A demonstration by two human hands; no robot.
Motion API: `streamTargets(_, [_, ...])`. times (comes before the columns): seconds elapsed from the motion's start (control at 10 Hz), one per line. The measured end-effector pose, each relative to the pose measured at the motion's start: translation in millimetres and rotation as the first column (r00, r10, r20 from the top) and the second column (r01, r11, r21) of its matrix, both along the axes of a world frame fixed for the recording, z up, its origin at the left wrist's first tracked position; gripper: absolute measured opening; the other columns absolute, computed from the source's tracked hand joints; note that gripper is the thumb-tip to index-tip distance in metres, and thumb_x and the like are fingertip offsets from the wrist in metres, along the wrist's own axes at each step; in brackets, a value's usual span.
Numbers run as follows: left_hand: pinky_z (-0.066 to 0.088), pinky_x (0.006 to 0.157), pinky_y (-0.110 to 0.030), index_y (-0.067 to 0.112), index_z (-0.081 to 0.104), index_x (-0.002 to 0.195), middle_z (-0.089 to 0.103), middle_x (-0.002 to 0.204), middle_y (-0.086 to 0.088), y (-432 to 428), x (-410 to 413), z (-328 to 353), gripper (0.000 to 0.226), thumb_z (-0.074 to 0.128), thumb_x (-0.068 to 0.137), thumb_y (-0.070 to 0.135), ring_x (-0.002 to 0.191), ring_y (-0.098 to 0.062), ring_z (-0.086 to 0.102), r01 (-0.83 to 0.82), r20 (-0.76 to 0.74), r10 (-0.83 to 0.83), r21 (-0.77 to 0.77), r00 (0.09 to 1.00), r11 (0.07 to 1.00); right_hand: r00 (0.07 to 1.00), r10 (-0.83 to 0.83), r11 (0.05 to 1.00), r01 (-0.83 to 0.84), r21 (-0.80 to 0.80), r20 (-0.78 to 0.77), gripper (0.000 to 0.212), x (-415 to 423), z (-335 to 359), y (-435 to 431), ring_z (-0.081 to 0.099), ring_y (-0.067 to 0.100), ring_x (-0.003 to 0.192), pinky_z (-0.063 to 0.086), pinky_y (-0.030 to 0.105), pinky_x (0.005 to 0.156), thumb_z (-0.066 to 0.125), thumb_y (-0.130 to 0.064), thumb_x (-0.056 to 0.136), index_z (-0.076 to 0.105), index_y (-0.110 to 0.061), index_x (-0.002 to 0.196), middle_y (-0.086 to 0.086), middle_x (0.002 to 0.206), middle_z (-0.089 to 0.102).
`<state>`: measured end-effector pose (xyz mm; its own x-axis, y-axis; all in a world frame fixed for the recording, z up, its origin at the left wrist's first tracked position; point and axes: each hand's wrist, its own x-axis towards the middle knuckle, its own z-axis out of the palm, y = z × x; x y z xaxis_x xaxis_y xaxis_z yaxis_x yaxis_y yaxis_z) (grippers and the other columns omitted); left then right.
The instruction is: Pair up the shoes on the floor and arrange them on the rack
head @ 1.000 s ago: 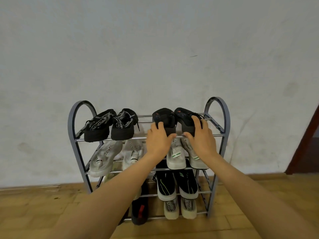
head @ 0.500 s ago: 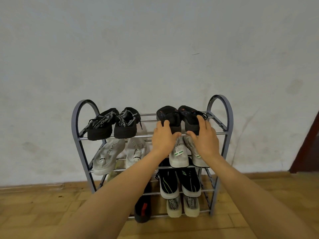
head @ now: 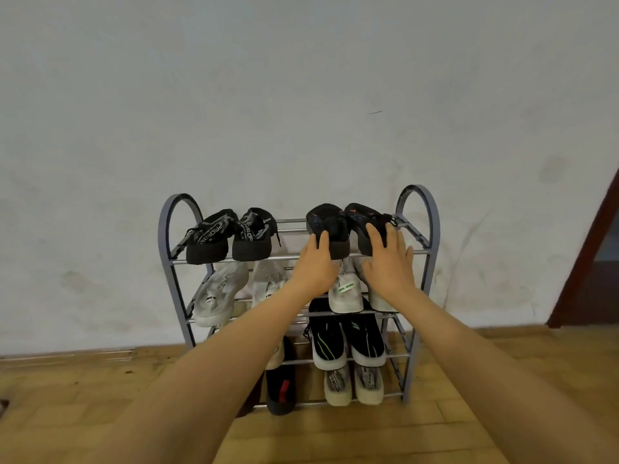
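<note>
A grey metal shoe rack (head: pixel 417 209) with four tiers stands against the wall. On the right of its top tier sit two black sandals side by side. My left hand (head: pixel 316 266) touches the heel of the left black sandal (head: pixel 326 221) with straight fingers. My right hand (head: pixel 388 262) lies with spread fingers on the heel of the right black sandal (head: pixel 363 219). Another black pair (head: pixel 231 234) with white lettering sits on the top tier's left. White sneakers (head: pixel 217 293) fill the second tier, black shoes with green stripes (head: pixel 348 336) the third, grey shoes (head: pixel 353 383) the bottom.
A pale plaster wall (head: pixel 301 95) rises behind the rack. The floor (head: pixel 335 437) is wooden parquet. A dark red door frame (head: pixel 582 262) stands at the far right. A black shoe with a red mark (head: pixel 281 390) lies at the bottom left of the rack.
Both hands have stayed on the heels of the right-hand black sandals; the fingers look straighter and more spread now. The camera has shifted slightly, so the rack sits a little further right.
</note>
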<state>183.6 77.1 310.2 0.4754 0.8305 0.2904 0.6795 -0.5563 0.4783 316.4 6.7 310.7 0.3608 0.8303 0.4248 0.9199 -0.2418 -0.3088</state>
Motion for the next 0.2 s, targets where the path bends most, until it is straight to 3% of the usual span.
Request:
streamTargets(0.1, [0.042,0.100,-0.041,0.009,0.042,0.136,0.038,0.140,-0.012,-44,-33,18,0.048,0.052,0.090,0.017,0.126,-0.031,0.041,0.019,-0.042,-0.015,0.097,0.999,0.995,0.993,0.087,0.988,-0.096,0.120,0.074,0.053,-22,13,-41,0.023,0.032,0.140,0.020,0.044,0.115,0.051,-0.018,0.092,0.035,-0.013,0.143,0.015,0.151,0.027])
streamTargets(0.2, [0.043,0.098,-0.039,0.010,0.050,0.130,0.045,0.136,-0.009,-74,-60,27,0.039,0.051,0.093,0.021,0.124,-0.027,0.044,0.036,-0.066,-0.023,0.199,0.998,0.979,0.975,0.163,0.963,-0.190,0.189,0.150,0.044,-39,15,-70,0.041,0.029,0.127,0.034,0.041,0.107,0.055,-0.019,0.091,0.047,-0.009,0.132,0.012,0.136,0.045])
